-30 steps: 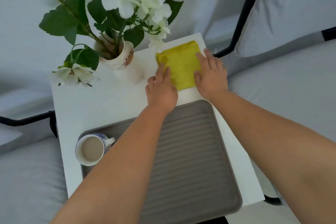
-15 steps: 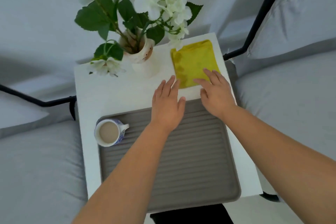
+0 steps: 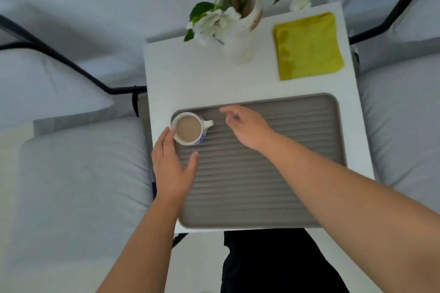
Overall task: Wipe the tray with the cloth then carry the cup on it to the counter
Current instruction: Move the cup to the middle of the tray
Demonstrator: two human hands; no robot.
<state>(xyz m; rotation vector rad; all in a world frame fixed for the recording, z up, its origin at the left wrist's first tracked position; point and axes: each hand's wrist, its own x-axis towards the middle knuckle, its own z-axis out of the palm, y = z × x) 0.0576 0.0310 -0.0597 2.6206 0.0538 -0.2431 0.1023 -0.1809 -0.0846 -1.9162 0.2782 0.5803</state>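
Left hand (image 3: 172, 169) touches unlabelled cup (image 3: 188, 129) on tray (image 3: 273, 173).

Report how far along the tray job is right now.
Looks done: the yellow cloth lies folded on the white table beyond the tray, in neither hand; whether the tray is clean cannot be told. In hand: the left hand is at the cup, which stands in the tray's far left corner, and the right hand hovers open beside its handle. Left: carrying it to the counter.

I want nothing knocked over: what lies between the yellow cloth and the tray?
Only bare white table separates the cloth from the tray, as the head view shows; the vase stands off to the side.
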